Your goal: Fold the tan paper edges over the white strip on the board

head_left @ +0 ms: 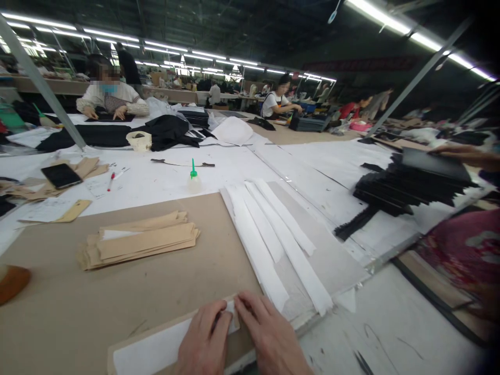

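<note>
At the near edge of the table lies a long tan fabric strip (177, 323) with a white strip (146, 350) on top of it. My left hand (205, 336) is closed, thumb and fingers pinching at the white strip near its right end. My right hand (269, 330) is closed at the right end of the same two layers, its fingertips together on the end edge. Exactly what lies between the fingertips is partly hidden. Beyond my hands is a stack of tan strips (148, 245). Several loose white strips (273, 234) lie to the right.
A brown board (187, 284) covers the near table. Farther back are a glue bottle (194, 182) with a green nozzle, a phone (61, 176) and a red pen (111, 181). Black pieces (406, 182) are piled at right, beside a co-worker's hand (457, 152). Another person (113, 96) works opposite.
</note>
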### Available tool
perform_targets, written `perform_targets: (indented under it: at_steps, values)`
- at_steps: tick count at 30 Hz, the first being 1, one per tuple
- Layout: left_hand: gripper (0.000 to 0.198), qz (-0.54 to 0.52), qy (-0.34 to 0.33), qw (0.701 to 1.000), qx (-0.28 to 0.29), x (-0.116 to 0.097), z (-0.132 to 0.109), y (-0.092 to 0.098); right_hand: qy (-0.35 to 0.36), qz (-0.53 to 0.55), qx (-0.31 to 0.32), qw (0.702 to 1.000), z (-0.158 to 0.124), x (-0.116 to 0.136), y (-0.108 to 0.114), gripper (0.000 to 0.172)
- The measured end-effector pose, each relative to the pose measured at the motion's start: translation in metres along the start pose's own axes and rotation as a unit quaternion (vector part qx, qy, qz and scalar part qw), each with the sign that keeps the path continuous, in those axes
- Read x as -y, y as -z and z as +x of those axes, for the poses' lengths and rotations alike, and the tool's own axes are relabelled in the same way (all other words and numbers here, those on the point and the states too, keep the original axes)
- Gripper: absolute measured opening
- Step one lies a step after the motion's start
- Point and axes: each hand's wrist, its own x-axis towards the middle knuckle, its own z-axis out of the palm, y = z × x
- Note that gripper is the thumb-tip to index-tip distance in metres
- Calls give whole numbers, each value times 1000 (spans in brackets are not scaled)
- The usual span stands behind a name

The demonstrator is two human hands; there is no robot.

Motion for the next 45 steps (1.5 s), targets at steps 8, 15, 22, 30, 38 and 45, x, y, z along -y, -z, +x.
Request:
perform_targets:
  at_steps: [8,15,22,30,38,45]
  values:
    - [15,-20,187,982,9,44,-22,99,-26,30,-131,991,4,-3,17,48]
    - [22,73,272,959,35,90,-71,169,223,100,-100,965,32,107,-35,40]
    - [32,-93,339,935,40,73,-59,165,175,112,-89,974,47,149,-99,41]
    - [43,-347,483,803,33,69,-59,167,128,196,88,968,49,139,-55,52]
    - [39,-130,313,940,-35,75,-87,146,161,199,106,961,59,134,-47,44]
    - [49,-27,304,952,-13,82,-87,140,238,188,155,940,75,126,-28,56]
